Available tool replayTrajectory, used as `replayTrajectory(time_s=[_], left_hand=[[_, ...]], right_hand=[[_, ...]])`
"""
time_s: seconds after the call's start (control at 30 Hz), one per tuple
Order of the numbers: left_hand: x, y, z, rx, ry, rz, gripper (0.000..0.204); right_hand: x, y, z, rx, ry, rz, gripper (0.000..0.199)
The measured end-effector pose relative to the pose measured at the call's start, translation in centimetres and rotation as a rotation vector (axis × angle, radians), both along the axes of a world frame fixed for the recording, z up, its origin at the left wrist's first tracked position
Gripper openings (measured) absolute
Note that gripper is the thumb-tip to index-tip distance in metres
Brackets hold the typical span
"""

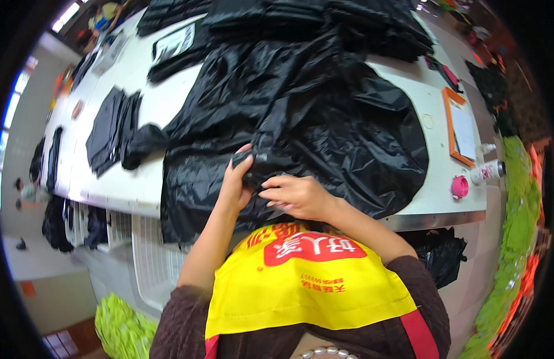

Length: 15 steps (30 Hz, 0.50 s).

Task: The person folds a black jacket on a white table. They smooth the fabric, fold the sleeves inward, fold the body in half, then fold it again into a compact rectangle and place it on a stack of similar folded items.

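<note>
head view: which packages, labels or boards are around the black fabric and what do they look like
Clipboard: right side of the white table, orange frame, pale sheet.
White bottle: lying near the table's right edge, printed label.
Pink round lid: beside the bottle.
Flat clear packet: far left, on dark fabric.

Yellow apron (310, 293) with red print, brown sleeves (180, 326).
</note>
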<state>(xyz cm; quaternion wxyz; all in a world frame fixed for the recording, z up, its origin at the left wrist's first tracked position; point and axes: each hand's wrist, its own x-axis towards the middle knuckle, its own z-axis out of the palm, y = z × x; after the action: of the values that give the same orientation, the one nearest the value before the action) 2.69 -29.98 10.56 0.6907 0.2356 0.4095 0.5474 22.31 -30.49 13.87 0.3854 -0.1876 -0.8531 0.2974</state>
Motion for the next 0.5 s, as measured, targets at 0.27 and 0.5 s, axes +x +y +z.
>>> replayTrajectory(time_s=[0.27, 0.5], left_hand=[[0.6, -0.7, -1.1, -0.323, -0.390, -0.005, 0.025], [-0.6, -1.0, -1.7, 0.133, -0.012, -0.013, 0.020]], right_hand=[[1.3, 1.0, -1.3, -0.537, 0.290, -0.463, 0.026], [1.5, -0.8, -1.9, -0.560, 0.218, -0.449, 0.020]])
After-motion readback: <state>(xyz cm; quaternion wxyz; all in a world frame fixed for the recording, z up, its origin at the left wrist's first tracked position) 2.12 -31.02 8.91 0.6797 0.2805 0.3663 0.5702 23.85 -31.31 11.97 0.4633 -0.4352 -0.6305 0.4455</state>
